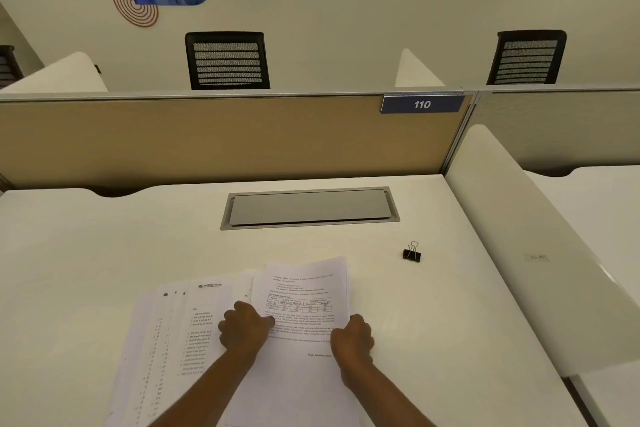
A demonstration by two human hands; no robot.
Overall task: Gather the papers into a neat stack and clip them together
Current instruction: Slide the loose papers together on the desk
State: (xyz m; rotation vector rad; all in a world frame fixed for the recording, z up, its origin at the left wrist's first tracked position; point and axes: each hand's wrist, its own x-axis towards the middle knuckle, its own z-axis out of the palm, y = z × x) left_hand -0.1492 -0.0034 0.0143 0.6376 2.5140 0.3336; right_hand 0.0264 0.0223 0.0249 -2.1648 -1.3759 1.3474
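Left hand (pixel 244 326) and right hand (pixel 353 340) grip our top sheaf's edges, fingers curled; papers (pixel 301 291) lie fanned. We judge gathering unfinished; squaring precedes binder clip (pixel 412 252)

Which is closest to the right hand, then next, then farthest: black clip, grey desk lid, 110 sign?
From the right hand:
1. black clip, on the desk, right side.
2. grey desk lid, mid-desk, farther back.
3. 110 sign, on the partition.

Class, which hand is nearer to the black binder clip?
Right. The binder clip lies beyond and right of the right hand; the left hand is farther left. Both grip the papers.
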